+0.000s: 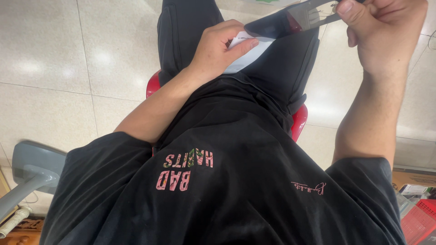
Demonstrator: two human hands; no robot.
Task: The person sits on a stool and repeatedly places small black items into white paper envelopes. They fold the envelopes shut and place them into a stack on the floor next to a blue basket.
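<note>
Seen from above, looking down over a black T-shirt [227, 199] with pink lettering on the chest, toward black trousers [272, 68] and a red seat [299, 120] that peeks out on both sides of the legs.

Near the top centre, left hand [218, 50] resting on the lap, fingers curled, thumb and forefinger pinching the edge of a white sheet [247, 56]. Flat, pale, paper-like, lying on the thigh, partly tucked under the hand and partly hidden by a fold of dark cloth; lower part showing as a whitish wedge. Exact kind hard to tell.

In the upper right corner, right hand [381, 31] raised off the lap, clenched around a brush [309, 16]. Thumb pressed on top at the handle end, which sits hidden inside the fist. Flat metal band in view, grey and shiny, with a thin red strip where it meets the dark bristles. Bristle end pointing left and slightly down, close above the white sheet; touching or not cannot be told.

Around: pale glossy floor tiles [54, 54] filling the left and right of the frame. At lower left, a grey plastic object [32, 168] with a sloping arm. At lower right, a red basket [418, 222] with a few small items, cut off by the frame edge. Both forearms bare, running from the short sleeves upward to the hands, the left one crossing over the shirt front and covering part of the lap.
</note>
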